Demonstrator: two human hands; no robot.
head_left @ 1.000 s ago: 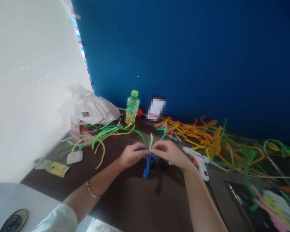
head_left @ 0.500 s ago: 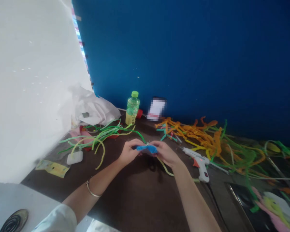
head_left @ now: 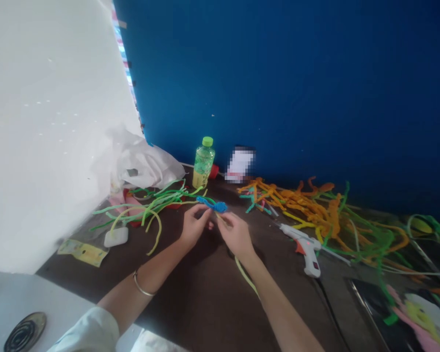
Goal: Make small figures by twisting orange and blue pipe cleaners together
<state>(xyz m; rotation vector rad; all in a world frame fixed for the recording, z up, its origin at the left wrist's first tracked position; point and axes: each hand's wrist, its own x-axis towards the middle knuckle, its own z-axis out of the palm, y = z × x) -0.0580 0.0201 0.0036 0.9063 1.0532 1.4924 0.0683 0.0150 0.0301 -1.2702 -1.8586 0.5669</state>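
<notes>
My left hand [head_left: 193,226] and my right hand [head_left: 235,234] meet above the dark table [head_left: 205,298], both closed in a pinch. Between their fingertips sits a twisted blue pipe cleaner piece [head_left: 212,205], lying roughly level. A pale yellow-green pipe cleaner [head_left: 246,277] joined to it trails down from under my right hand along the wrist. A bangle [head_left: 140,287] circles my left wrist.
Loose green and yellow pipe cleaners [head_left: 150,208] lie at the left, an orange and green heap [head_left: 326,210] at the right. A white glue gun [head_left: 305,244] rests right of my hands. A green-capped bottle [head_left: 203,164] and white plastic bag [head_left: 146,164] stand by the blue wall.
The blue piece, hanging down a second ago, was turned level and lifted toward the far side. The pale green stem swung from pointing up to trailing below my right hand.
</notes>
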